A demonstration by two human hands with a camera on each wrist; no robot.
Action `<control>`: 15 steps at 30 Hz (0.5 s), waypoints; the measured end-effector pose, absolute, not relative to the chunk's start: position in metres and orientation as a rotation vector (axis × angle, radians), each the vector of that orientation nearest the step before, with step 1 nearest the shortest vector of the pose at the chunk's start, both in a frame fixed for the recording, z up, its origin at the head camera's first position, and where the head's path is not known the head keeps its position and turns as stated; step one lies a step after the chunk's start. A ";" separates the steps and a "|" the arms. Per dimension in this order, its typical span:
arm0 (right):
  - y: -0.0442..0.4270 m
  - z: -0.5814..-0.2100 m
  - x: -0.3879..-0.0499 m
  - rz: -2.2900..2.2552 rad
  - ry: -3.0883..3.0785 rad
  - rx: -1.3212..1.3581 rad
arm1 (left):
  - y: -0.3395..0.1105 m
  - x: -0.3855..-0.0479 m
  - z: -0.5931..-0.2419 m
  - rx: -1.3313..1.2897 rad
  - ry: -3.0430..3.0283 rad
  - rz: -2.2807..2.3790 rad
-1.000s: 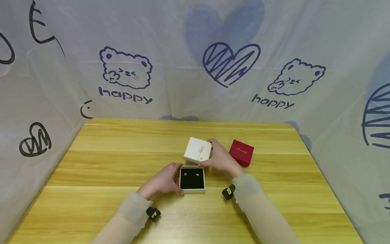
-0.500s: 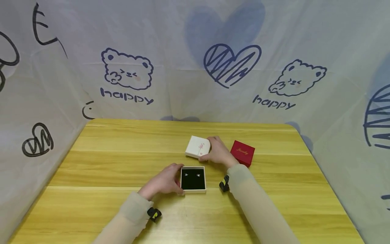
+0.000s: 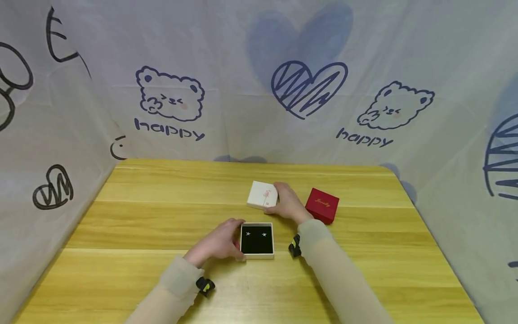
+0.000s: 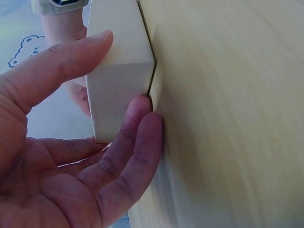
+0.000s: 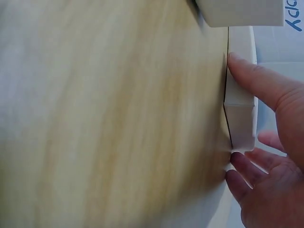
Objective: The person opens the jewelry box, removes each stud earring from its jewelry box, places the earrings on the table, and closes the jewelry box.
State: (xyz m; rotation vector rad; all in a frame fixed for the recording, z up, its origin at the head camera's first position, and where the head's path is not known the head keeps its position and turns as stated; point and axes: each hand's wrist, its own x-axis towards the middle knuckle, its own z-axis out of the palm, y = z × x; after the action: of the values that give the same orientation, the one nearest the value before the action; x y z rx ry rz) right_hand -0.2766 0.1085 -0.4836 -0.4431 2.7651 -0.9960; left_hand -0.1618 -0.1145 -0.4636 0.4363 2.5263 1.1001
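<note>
White is the lid (image 3: 259,194), with a pink flower on its top, and it lies on the wooden table (image 3: 162,193) beyond the black-lined box (image 3: 259,256). One second ago this lid was slanted, its near edge close against the far side of the black-lined box; now it is flat, and a strip of wood shows between the two. I judge from this that the uncovering is practically done, only the lid is not yet let go.

The right hand (image 3: 288,204), beyond the black-lined box and a little to its right, holds the lid: thumb on the near side, other fingers bent around the right end. How firmly it presses, I cannot tell. The left hand (image 3: 218,240) has stayed at the left side of the black-lined box and grips it between thumb and curled fingers, which probably kept it steady.

Inside the black-lined box, two small star-shaped pieces (image 3: 264,234) sit on the black pad (image 3: 256,245), side by side and apart, fully in sight. Farther right and beyond the black-lined box there is a red box (image 3: 323,204), closed, near the right wrist.
</note>
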 end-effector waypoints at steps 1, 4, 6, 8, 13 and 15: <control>0.109 -0.483 -0.276 -0.987 2.758 -0.444 | -0.114 -0.162 -0.463 0.438 2.527 1.098; 0.111 -0.481 -0.273 -0.977 2.728 -0.450 | -0.114 -0.162 -0.463 0.437 2.526 1.093; 0.113 -0.479 -0.271 -0.979 2.709 -0.450 | -0.115 -0.161 -0.462 0.442 2.530 1.086; 0.113 -0.476 -0.269 -0.982 2.700 -0.450 | -0.115 -0.161 -0.463 0.444 2.533 1.080; 0.114 -0.465 -0.259 -0.967 2.724 -0.493 | -0.116 -0.162 -0.464 0.463 2.533 1.096; 0.114 -0.459 -0.253 -0.975 2.727 -0.522 | -0.116 -0.162 -0.463 0.465 2.533 1.100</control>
State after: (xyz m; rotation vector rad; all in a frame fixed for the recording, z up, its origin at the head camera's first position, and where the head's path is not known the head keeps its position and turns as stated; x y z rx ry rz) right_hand -0.2532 0.1145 -0.4592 -0.5215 2.7270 -0.9754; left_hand -0.1622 -0.1158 -0.4632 0.4651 2.5329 1.0997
